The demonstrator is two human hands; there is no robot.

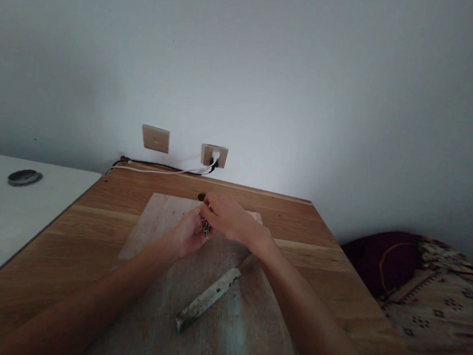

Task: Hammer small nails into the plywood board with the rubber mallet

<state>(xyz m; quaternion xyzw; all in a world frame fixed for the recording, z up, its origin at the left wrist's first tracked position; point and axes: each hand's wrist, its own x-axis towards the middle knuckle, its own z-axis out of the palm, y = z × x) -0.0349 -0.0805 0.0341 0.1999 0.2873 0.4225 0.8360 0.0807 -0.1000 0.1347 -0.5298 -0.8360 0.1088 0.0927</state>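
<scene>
My left hand [187, 234] and my right hand [228, 217] meet above the far part of a pale wooden board [151, 231] on a wooden table [89, 225]. Between the fingers of both hands are small dark metal pieces [206, 229], possibly nails or screws; they are too small to tell apart. My right hand is curled over the left one from above. A worn, whitish tool handle [207, 299], probably a hammer's, lies diagonally on the board in front of my hands, its far end hidden under my right wrist.
A white table [2, 222] with a round dark lid [24, 177] adjoins on the left. The wall behind has a switch plate [155, 138] and a socket [214, 155] with plugged cables. A patterned cushion or bedding [430, 291] lies at the right.
</scene>
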